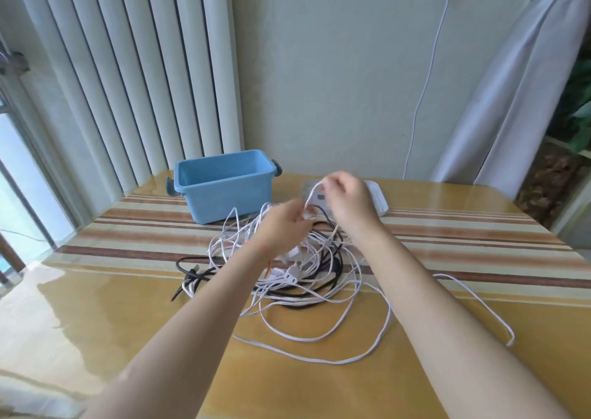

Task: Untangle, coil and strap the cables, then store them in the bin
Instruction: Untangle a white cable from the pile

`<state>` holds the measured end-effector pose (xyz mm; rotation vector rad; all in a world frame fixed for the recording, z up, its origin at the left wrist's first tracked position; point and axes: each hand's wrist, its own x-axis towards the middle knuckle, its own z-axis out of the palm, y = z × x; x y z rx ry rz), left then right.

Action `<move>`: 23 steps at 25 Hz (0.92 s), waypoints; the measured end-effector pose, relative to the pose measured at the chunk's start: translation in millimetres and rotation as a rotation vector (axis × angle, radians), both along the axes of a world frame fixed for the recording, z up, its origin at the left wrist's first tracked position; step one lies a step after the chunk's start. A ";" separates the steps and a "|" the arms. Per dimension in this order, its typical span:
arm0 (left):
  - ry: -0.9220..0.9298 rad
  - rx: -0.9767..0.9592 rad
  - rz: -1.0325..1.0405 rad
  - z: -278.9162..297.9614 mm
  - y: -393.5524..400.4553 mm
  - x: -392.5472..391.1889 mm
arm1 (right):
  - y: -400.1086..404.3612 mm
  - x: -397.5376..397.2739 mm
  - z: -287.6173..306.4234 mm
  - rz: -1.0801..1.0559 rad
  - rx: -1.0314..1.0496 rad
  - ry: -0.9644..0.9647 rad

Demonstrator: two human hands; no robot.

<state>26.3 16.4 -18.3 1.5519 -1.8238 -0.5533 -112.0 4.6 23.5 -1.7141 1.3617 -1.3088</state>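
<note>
Both hands above tangled cable pile (297, 268) at table (128, 306) centre. Right hand (347, 199) pinches white cable (311, 194); left hand (284, 223) grips same cable. Blue bin (224, 188) at 11 o'clock of pile, just beside.

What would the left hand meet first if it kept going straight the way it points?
Probably the white power strip just beyond the left hand, which pinches a white cable; depth is unclear.

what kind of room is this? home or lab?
Likely a home, by a window: striped cloth under a clear cover on the table, a white column radiator against the wall, a curtain at right.
</note>
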 end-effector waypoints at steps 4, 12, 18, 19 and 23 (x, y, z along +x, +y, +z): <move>-0.557 0.137 0.169 -16.6 0.7 41.1 | -15.5 -59.1 19.3 -0.521 -0.206 -0.200; -0.224 -0.080 0.085 29.5 0.7 15.1 | -4.7 -57.8 -7.3 -0.170 0.048 0.530; -0.273 -0.075 0.107 21.1 2.3 3.9 | 26.5 -18.7 -12.2 0.290 0.274 0.248; -0.273 -0.051 0.109 16.4 2.6 10.6 | 26.5 -24.2 -11.1 0.341 0.308 0.323; -0.250 0.009 0.034 -1.0 8.3 29.4 | 15.1 -39.6 -15.2 0.185 0.215 0.222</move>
